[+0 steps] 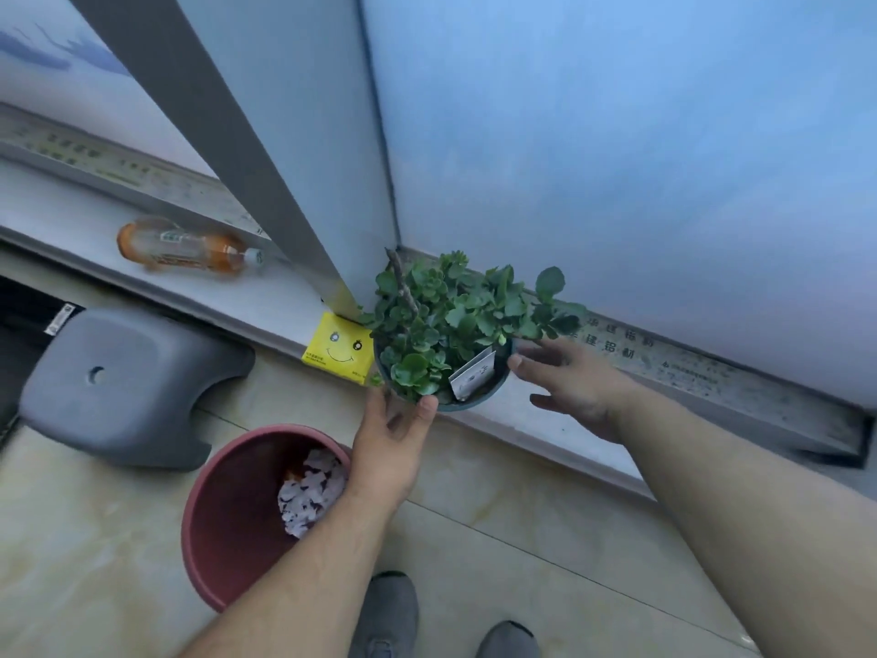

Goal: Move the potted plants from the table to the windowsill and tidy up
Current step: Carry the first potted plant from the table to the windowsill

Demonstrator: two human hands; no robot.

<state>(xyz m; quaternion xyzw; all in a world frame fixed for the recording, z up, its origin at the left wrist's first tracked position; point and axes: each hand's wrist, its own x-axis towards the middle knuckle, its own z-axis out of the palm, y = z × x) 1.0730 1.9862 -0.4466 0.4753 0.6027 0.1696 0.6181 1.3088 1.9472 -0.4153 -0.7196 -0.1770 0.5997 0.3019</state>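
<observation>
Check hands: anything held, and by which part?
Both hands, left hand and right hand, flank the teal round plastic plant pot at its rim; fingers look open, so a firm hold cannot be told.

Window frame [621, 346] — Chinese "铝材"

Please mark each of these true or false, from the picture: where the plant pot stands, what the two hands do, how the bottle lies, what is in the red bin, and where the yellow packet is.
1. The potted plant stands on the windowsill. True.
2. The left hand is inside the red bin. False: it is at the pot's near rim, thumb touching it.
3. The right hand is open beside the pot. True.
4. The bottle stands upright. False: it lies on its side on the sill.
5. The bin is empty. False: crumpled white paper lies in it.
6. The yellow packet lies left of the pot. True.
</observation>
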